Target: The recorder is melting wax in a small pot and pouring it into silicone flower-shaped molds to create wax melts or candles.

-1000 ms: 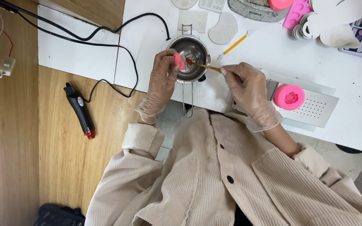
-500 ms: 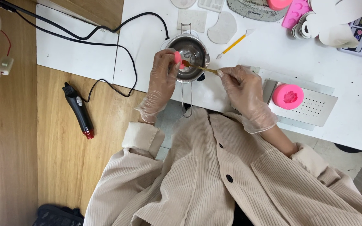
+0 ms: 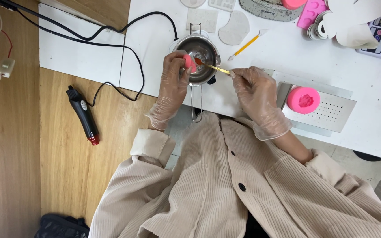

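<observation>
Both my hands wear clear plastic gloves. My left hand [image 3: 173, 86] holds a small pink piece [image 3: 189, 63] at the left rim of a small steel pot [image 3: 205, 74] with a wire handle pointing toward me. My right hand [image 3: 254, 90] pinches a thin yellow stick [image 3: 217, 68] whose red-coated tip reaches over the pot, close to the pink piece. The pot stands near the front edge of the white table [image 3: 278, 53].
A round pink mould [image 3: 303, 99] sits on a perforated metal plate [image 3: 329, 115] at the right. A yellow-handled tool [image 3: 246, 46], flat white pieces, a pink tray and a scale lie farther back. A black heat gun [image 3: 83, 115] with its cord lies on the wooden floor at the left.
My right hand has shifted slightly and the stick's red tip has moved a little deeper over the pot. My left hand stays at the rim with the pink piece.
</observation>
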